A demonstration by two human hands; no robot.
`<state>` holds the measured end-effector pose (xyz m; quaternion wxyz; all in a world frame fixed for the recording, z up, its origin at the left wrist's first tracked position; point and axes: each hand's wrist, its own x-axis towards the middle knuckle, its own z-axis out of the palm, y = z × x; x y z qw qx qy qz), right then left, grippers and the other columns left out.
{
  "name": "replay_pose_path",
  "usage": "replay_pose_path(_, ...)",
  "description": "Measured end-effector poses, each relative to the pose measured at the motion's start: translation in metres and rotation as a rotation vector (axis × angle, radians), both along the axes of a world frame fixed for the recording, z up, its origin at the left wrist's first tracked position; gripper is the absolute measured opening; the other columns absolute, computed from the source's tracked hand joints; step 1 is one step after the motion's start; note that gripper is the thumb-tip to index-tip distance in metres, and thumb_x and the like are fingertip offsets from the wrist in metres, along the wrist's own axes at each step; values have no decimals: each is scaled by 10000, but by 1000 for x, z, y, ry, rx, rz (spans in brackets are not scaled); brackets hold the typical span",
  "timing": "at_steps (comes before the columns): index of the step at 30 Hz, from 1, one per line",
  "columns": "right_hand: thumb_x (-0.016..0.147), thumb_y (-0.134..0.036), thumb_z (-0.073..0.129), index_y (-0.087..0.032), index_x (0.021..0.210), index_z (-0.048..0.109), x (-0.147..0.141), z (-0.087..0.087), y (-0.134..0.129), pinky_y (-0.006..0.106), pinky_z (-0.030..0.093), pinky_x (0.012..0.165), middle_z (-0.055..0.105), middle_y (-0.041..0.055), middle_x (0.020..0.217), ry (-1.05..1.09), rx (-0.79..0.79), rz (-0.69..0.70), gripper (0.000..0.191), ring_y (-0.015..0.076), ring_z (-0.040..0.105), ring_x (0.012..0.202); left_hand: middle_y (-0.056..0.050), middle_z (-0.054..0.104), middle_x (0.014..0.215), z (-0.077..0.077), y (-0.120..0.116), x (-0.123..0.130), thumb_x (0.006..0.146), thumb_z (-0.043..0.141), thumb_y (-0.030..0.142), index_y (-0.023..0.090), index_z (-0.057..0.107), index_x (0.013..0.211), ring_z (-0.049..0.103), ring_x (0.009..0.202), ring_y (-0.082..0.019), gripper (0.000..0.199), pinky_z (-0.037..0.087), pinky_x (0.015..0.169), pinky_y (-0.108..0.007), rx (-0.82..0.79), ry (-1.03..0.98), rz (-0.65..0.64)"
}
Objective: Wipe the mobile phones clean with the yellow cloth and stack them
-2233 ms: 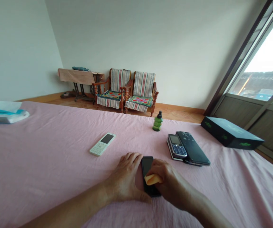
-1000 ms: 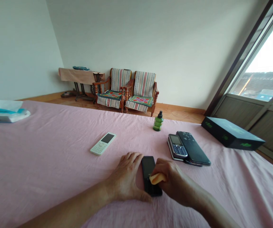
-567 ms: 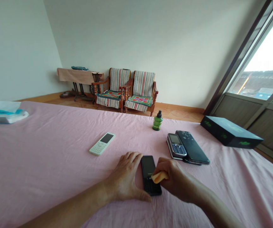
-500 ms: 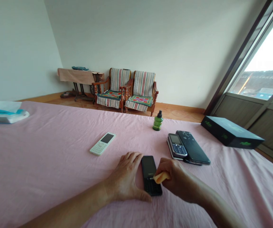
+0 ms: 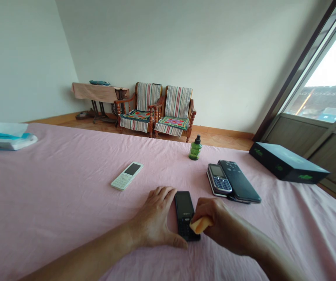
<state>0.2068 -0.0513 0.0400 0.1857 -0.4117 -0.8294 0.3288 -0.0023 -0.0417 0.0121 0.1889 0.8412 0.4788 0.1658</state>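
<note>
A black keypad phone (image 5: 184, 208) lies face up on the pink sheet in front of me. My left hand (image 5: 158, 218) braces it, fingertips at its upper left corner and thumb along the bottom end. In my right hand (image 5: 214, 218) a folded yellow cloth (image 5: 201, 224) is pinched, pressed against the right side of the phone's keys. A white keypad phone (image 5: 127, 175) rests face up to the left, beyond my left hand.
On the right lie a dark blue keypad phone (image 5: 220, 181) and a large black smartphone (image 5: 239, 181), side by side on other items. Behind them stand a green spray bottle (image 5: 195, 149) and a black box (image 5: 287, 164). A tissue pack (image 5: 7, 138) lies far left.
My right hand has moved the yellow cloth slightly down along the black phone's keys. My left hand stays at the phone.
</note>
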Motion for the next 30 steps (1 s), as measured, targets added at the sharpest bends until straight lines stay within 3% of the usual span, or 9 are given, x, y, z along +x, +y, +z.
replay_pose_path(6,578,75,441,-170,621,607,-16,5,-6,163,364,605,592,-27,766,124,38,70,299,78,541,703,-89,499,1245,-5,0,-1,432,769,671,250,449,1267,440,1153,-341,988,352,984,-476,50,-52,-9)
replay_pose_path(12,596,56,465,-184,670,672,-4,5,-4,181,363,576,596,-10,745,-47,29,-45,325,88,551,655,-136,448,1327,-3,0,-1,472,743,668,197,411,1307,387,1215,-375,1015,293,1027,-527,10,-14,3)
replay_pose_path(18,597,88,458,-175,631,615,-19,1,-6,167,366,636,600,-20,797,124,68,57,308,82,540,734,-88,492,1249,-8,1,-1,442,766,662,254,449,1261,449,1142,-333,969,356,977,-469,73,-50,-10)
replay_pose_path(24,576,70,469,-179,650,640,-11,3,-4,177,355,594,591,-22,741,27,35,-16,311,78,533,662,-118,439,1330,-5,1,-1,474,753,647,219,404,1311,391,1213,-362,1003,300,1027,-519,21,-10,4)
replay_pose_path(30,622,74,499,-180,654,650,-21,-6,-7,181,355,612,589,-12,794,114,102,15,297,88,527,718,-79,492,1246,-7,2,-1,417,785,644,262,456,1252,447,1144,-329,975,348,986,-458,65,-43,-15)
